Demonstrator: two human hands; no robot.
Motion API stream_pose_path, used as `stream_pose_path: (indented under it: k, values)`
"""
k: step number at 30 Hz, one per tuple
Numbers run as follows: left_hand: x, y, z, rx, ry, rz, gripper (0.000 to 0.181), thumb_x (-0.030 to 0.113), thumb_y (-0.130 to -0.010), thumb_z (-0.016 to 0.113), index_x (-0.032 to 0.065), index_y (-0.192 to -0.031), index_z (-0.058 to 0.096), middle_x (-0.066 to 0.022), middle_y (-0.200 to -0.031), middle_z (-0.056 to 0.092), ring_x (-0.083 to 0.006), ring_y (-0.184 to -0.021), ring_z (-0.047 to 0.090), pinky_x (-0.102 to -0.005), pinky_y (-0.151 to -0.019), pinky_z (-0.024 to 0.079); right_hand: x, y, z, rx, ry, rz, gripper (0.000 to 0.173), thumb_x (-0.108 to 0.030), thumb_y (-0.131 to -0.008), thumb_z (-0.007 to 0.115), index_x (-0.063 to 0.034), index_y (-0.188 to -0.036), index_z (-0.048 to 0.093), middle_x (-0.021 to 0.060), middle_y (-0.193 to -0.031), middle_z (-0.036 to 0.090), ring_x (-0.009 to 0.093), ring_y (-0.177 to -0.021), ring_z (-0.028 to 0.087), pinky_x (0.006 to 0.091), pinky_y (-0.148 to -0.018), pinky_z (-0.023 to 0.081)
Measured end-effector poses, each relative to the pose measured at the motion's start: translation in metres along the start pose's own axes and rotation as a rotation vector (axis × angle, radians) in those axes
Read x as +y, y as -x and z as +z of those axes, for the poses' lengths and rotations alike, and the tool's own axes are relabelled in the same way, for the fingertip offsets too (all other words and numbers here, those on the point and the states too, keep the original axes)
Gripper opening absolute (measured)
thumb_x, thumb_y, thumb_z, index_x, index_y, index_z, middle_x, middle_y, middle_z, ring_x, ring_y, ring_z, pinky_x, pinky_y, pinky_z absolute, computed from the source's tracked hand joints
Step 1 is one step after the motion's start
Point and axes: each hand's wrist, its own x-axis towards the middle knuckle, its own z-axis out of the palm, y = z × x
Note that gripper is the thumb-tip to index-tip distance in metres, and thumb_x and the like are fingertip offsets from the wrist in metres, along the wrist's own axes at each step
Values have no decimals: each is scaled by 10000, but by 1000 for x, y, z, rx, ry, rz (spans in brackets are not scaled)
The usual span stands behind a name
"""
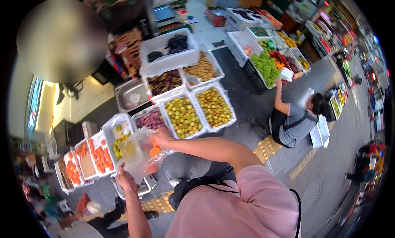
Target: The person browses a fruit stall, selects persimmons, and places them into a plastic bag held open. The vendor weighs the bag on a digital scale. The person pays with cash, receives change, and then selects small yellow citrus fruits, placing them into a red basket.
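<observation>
A clear plastic bag [137,157] stretches between my two hands, above the fruit trays. My right hand [163,137] grips its upper right edge, near the crate of reddish-purple fruit [150,118]. At the bag's lower left edge, my left hand [126,178] pinches the film between its fingers. Round orange fruits [155,151] show through the film on the right side; they seem to lie inside the bag. Behind the bag, partly covered by it, is a white crate [108,126] with some yellow-green fruit.
Crates of green-brown jujubes [183,117], dark purple fruit [164,82] and grapes [177,43] stand ahead. Trays of orange fruit [101,155] lie at left. A person [293,124] crouches at right by green grapes [264,65]. Another person [105,227] is at lower left.
</observation>
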Motion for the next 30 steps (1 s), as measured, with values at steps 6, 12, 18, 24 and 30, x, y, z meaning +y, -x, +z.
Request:
stream_pose_path:
  k: [6,12,18,24,30]
  values:
    - [-62,82,251,-142,-69,-81,283,367,-993,561,107,-1087,619,102,-535,304,-33,-388,284,-224,-352,192,23,42,-271,283,-4,-8,312,-275,-831,683,34,-788,679,117,-676,653,214,-607,620,383,-590,484]
    - [-92,118,493,-243,-51,-179,247,347,-987,582,112,-1053,617,81,-539,306,-53,-390,290,-220,-348,205,22,38,-518,423,-126,58,264,-225,-832,700,33,-776,677,95,-663,642,168,-589,603,369,-534,468]
    - [-77,134,717,-403,-55,-231,256,305,-1008,552,75,-1093,625,89,-543,294,-41,-396,269,-231,-355,199,-25,-16,-737,417,-276,99,261,-205,-803,691,33,-702,652,111,-649,643,169,-584,609,374,-519,459]
    - [-73,90,936,-347,-73,-127,262,289,-1017,534,55,-1073,636,91,-543,279,-35,-399,265,-221,-368,197,-48,-138,-914,394,-120,24,237,-179,-799,692,53,-751,697,127,-678,673,176,-613,639,365,-540,478]
    - [-16,3,1084,-283,-3,-102,292,324,-1015,541,60,-1105,627,87,-531,275,-45,-385,265,-233,-356,208,-217,-260,-1017,302,-216,90,158,-145,-858,707,3,-807,694,36,-688,618,130,-586,575,315,-515,455]
